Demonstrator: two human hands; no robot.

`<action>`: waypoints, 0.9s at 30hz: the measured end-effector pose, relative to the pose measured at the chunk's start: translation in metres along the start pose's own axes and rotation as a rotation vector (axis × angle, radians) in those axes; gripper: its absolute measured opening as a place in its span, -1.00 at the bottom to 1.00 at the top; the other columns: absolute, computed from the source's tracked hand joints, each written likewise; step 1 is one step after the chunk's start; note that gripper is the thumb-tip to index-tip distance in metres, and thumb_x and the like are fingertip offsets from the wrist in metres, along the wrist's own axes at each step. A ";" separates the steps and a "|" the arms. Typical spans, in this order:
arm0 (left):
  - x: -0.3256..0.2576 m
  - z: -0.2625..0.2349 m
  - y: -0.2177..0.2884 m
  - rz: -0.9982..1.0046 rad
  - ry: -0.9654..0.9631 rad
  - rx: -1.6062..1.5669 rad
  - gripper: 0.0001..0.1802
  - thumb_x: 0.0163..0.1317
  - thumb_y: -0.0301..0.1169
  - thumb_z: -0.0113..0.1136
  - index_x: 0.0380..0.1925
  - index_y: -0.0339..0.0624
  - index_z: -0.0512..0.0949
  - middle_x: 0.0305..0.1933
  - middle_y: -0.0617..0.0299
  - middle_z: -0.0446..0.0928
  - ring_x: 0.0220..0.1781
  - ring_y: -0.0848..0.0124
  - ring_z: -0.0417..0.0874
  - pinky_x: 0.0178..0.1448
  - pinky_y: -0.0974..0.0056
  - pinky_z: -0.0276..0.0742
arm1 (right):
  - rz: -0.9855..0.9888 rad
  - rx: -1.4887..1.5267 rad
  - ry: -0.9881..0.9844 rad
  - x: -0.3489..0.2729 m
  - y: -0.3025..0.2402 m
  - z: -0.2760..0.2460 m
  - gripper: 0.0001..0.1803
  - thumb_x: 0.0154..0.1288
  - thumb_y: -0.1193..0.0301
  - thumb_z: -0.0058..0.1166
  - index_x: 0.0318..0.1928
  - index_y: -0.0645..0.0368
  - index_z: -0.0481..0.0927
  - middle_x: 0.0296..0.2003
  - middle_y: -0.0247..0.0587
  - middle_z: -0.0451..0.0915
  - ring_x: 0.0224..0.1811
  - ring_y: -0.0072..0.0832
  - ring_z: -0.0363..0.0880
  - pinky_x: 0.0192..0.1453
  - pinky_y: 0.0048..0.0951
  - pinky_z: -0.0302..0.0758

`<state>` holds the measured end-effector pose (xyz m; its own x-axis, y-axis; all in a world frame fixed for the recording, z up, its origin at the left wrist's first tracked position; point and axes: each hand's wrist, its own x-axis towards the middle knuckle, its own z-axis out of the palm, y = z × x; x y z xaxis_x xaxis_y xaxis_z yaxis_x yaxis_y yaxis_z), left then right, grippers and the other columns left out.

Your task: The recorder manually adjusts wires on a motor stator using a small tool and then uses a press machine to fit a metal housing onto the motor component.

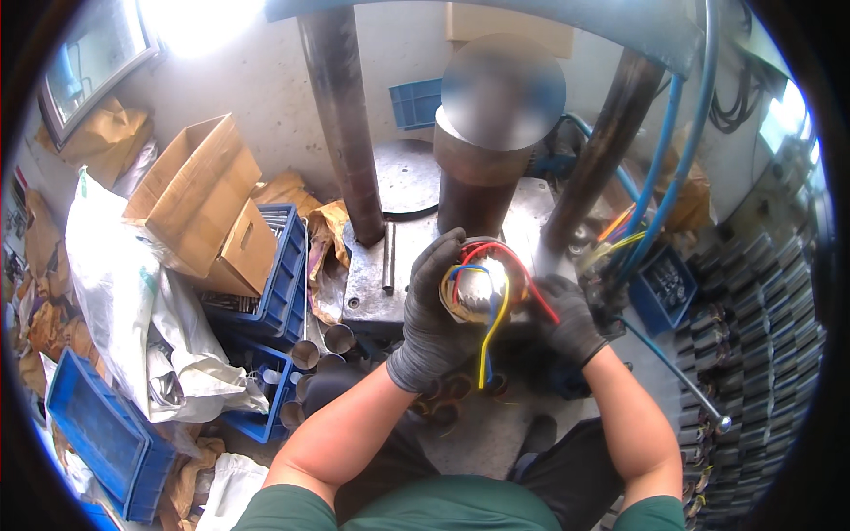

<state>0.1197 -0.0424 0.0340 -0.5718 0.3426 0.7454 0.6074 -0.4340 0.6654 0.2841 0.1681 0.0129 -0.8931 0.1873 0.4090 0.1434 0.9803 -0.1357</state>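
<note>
nearest: green shirt (460, 509), dark trousers (584, 469), bare forearms (345, 434) coming up from below. gloved left hand (434, 310) is wrapped on the left side of a round wound part (453, 305), fingers up, grasping it. gloved right hand (571, 319) is at the part's right side, fingers bent; red wire (527, 274) loops over to it. can't tell if it grips wire, part or both. part is between the hands, in front of the press plate (367, 288), open end showing. yellow wire (490, 345) hangs off the near side, blue wire (494, 305) alongside.

left: blue tray (97, 425), white sack (115, 283), cardboard box (199, 186) on a blue crate (283, 265). right: ball-ended lever (708, 411), stacked metal parts (744, 327), blue bin (664, 288) of small pieces.

beyond: metal tube (390, 257) on the plate, dark central cylinder (474, 199) with blurred top, two steel columns (341, 124) flanking it, blue hoses (677, 159) on the right. farthest: pale wall (266, 71), another blue crate (416, 104) near it.
</note>
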 end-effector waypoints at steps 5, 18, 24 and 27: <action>0.007 -0.001 0.001 0.109 0.017 0.075 0.12 0.01 -0.42 0.68 0.53 -0.04 0.18 0.48 0.00 0.42 0.41 0.15 0.59 0.40 0.05 0.67 | -0.006 0.064 -0.067 0.003 -0.010 -0.009 -0.69 0.21 0.43 0.29 -0.01 0.14 0.72 0.09 -0.12 0.72 0.18 -0.02 0.63 0.32 -0.05 0.55; 0.012 -0.010 -0.011 -0.899 0.148 -1.131 -0.34 0.34 -0.05 0.47 0.33 -0.08 0.49 0.17 0.18 0.66 0.23 0.21 0.70 0.34 0.12 0.62 | -0.067 0.011 -0.102 -0.006 0.002 -0.017 -0.67 0.16 0.46 0.20 -0.03 0.11 0.73 0.12 -0.09 0.69 0.18 -0.03 0.61 0.33 -0.01 0.50; 0.013 -0.013 -0.015 -0.947 0.170 -1.377 -0.24 0.35 0.15 0.38 0.34 -0.12 0.49 0.22 0.09 0.63 0.24 0.14 0.68 0.21 0.01 0.70 | -0.169 -0.080 -0.139 -0.020 -0.006 -0.016 -0.65 0.06 0.42 0.21 -0.07 0.09 0.73 0.01 -0.15 0.69 0.14 -0.06 0.61 0.31 0.00 0.49; 0.018 -0.010 -0.011 -1.004 0.191 -1.456 -0.10 0.28 0.29 0.36 0.36 -0.18 0.47 0.23 -0.05 0.60 0.19 0.07 0.69 0.15 0.01 0.73 | -0.155 -0.022 -0.106 -0.022 -0.004 -0.018 -0.68 0.07 0.45 0.20 -0.10 0.07 0.72 -0.03 -0.16 0.68 0.09 -0.07 0.61 0.27 -0.03 0.51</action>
<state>0.0972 -0.0394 0.0398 -0.4947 0.8686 0.0290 -0.8539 -0.4920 0.1697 0.3109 0.1614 0.0209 -0.9449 0.0271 0.3263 0.0087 0.9983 -0.0578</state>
